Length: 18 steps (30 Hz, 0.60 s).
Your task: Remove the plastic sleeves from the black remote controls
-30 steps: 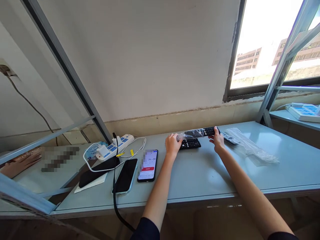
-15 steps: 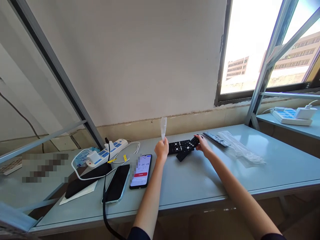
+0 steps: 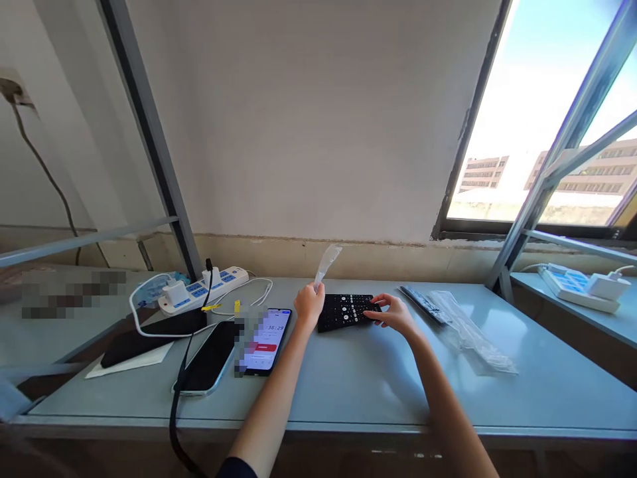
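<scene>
In the head view, my left hand (image 3: 309, 307) is closed around the lower end of a clear plastic sleeve (image 3: 328, 262), which sticks up above the fist. My right hand (image 3: 397, 315) has its thumb and fingers around the right end of a black remote control (image 3: 348, 317). Several such remotes lie side by side on the desk, their edges hard to tell apart. Right of that hand, another remote control (image 3: 423, 305) lies by itself, partly against a clear plastic bag (image 3: 470, 332).
On the left of the desk (image 3: 348, 392) lie a lit phone (image 3: 266, 342), a dark phone (image 3: 208, 358) and a black pouch (image 3: 149, 335). A white power strip (image 3: 204, 289) with cables sits behind them. A black strap (image 3: 182, 398) hangs over the front edge.
My right hand has lowered the angled remote, and it now lies in line with the others. My left hand keeps the plastic sleeve, now tilted right. The camera view has shifted.
</scene>
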Available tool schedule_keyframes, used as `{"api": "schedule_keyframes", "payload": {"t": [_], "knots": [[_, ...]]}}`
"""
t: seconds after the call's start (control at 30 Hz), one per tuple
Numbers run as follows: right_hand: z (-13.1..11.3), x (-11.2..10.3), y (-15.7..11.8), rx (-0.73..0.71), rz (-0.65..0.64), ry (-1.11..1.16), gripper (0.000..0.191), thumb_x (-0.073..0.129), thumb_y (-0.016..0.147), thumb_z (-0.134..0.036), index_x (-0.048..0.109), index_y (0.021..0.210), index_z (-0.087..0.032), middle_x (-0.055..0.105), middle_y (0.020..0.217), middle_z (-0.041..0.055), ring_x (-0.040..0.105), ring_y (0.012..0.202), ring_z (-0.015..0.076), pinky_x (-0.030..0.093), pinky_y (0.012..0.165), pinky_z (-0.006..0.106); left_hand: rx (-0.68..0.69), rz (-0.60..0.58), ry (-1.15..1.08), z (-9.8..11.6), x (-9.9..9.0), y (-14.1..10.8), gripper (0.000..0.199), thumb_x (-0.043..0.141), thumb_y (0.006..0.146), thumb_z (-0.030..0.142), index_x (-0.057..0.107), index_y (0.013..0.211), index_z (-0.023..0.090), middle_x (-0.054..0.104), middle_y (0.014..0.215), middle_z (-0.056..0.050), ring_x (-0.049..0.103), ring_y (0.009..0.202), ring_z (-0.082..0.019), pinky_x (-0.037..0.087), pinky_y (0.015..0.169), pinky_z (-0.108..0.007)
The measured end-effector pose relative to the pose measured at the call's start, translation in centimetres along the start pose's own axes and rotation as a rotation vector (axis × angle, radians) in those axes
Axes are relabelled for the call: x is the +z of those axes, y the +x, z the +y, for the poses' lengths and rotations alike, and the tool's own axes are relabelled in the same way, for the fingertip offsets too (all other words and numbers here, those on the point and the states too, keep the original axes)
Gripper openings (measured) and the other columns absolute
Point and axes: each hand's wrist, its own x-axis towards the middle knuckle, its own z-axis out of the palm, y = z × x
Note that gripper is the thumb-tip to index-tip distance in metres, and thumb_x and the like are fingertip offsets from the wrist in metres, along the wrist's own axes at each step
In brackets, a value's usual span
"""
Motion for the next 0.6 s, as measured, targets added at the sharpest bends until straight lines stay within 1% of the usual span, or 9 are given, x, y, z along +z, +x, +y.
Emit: {"api": "schedule_keyframes", "payload": {"t": [0.07,0.17,0.33,0.5,0.6], "knots": [[0.16,-0.01,0.06,0.02,0.004,-0.067,0.024,0.077,0.068,-0.016,0.057,0.08,-0.013,0.061,0.089,0.002,0.054,0.044,0.0035,0.045,0.038,0.013,-0.015,0.005,-0.015,-0.08,-0.03,0.06,0.033,0.041,0.092,0.03,0.07,0.106,0.02,0.072,0.099,-0.011,0.065,0.098,-0.027,0.046,0.075,-0.031],[0.55,0.1,0.18,0.062,-0.015,-0.161,0.027,0.078,0.066,-0.021,0.056,0.079,-0.013,0.061,0.092,0.0042,0.057,0.046,0.0057,0.046,0.038,0.014,-0.027,0.007,-0.036,-0.12,-0.09,0.04,0.032,0.043,0.091,0.028,0.069,0.107,0.021,0.072,0.099,-0.01,0.064,0.101,-0.027,0.047,0.077,-0.031],[1.03,0.5,0.43,0.096,-0.038,-0.288,0.035,0.081,0.065,-0.03,0.055,0.083,-0.015,0.063,0.09,0.0029,0.058,0.048,0.0081,0.044,0.036,0.015,-0.029,0.009,-0.053,-0.2,-0.22,0.03,0.029,0.045,0.091,0.028,0.069,0.105,0.023,0.072,0.098,-0.008,0.064,0.101,-0.025,0.047,0.079,-0.03],[0.72,0.74,0.14,0.13,-0.052,-0.366,0.034,0.076,0.071,-0.035,0.05,0.084,-0.016,0.062,0.094,0.0036,0.061,0.052,0.0087,0.045,0.039,0.015,-0.04,0.006,-0.054,-0.56,-0.01,0.38,0.029,0.045,0.091,0.029,0.07,0.104,0.022,0.072,0.1,-0.01,0.064,0.102,-0.025,0.047,0.079,-0.03],[0.51,0.64,-0.08,0.158,-0.066,-0.4,0.036,0.073,0.074,-0.038,0.046,0.088,-0.017,0.063,0.088,0.0034,0.063,0.058,0.0107,0.044,0.041,0.015,-0.041,-0.012,-0.056,-0.79,0.37,0.51,0.028,0.046,0.09,0.029,0.07,0.102,0.021,0.072,0.098,-0.01,0.065,0.099,-0.025,0.047,0.077,-0.029]]}}
